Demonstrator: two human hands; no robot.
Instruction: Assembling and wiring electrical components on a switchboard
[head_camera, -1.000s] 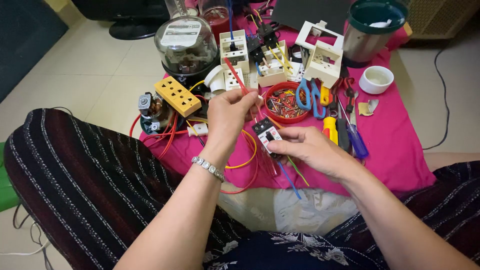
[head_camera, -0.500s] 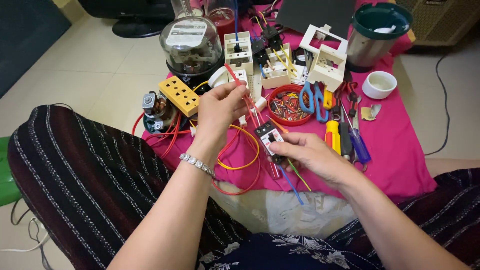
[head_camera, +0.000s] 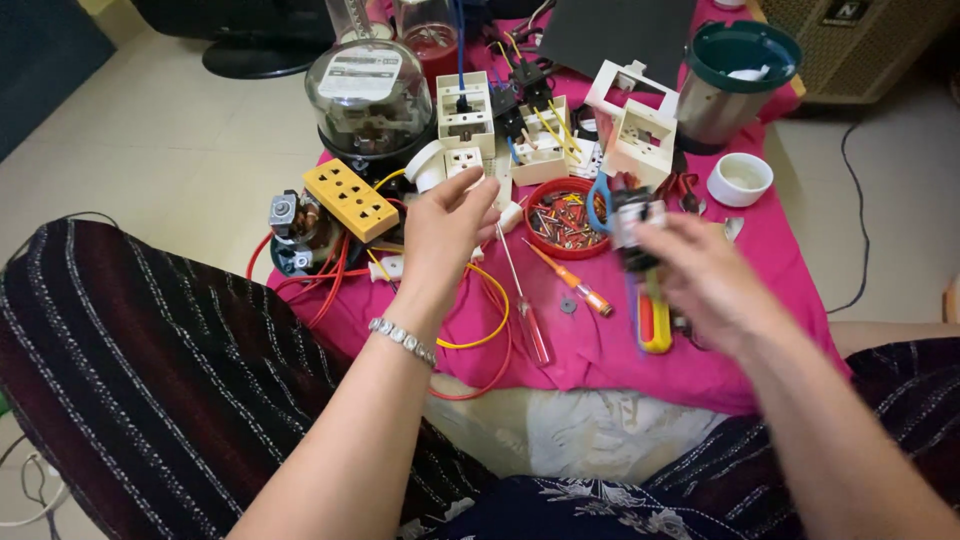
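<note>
My left hand (head_camera: 445, 232) hovers over the pink cloth (head_camera: 600, 350) with its fingers loosely apart and nothing in it, just below a white socket (head_camera: 462, 160). A screwdriver with a clear red handle (head_camera: 528, 320) lies on the cloth right of that hand. My right hand (head_camera: 705, 285), blurred by motion, grips a small black and white electrical part (head_camera: 636, 222) above a yellow and red handled tool (head_camera: 655, 322). Red and yellow wires (head_camera: 480, 330) loop under my left wrist.
A red bowl of small screws (head_camera: 562, 215), an orange screwdriver (head_camera: 572, 282), a yellow socket block (head_camera: 350, 200), a glass-domed meter (head_camera: 370, 95), white switch boxes (head_camera: 635, 135), a white cup (head_camera: 740, 178) and a green-lidded steel pot (head_camera: 735, 80) crowd the cloth. My knees flank it.
My left hand has let go of the screwdriver, which now lies on the cloth. My right hand has swung up and to the right with the black and white part.
</note>
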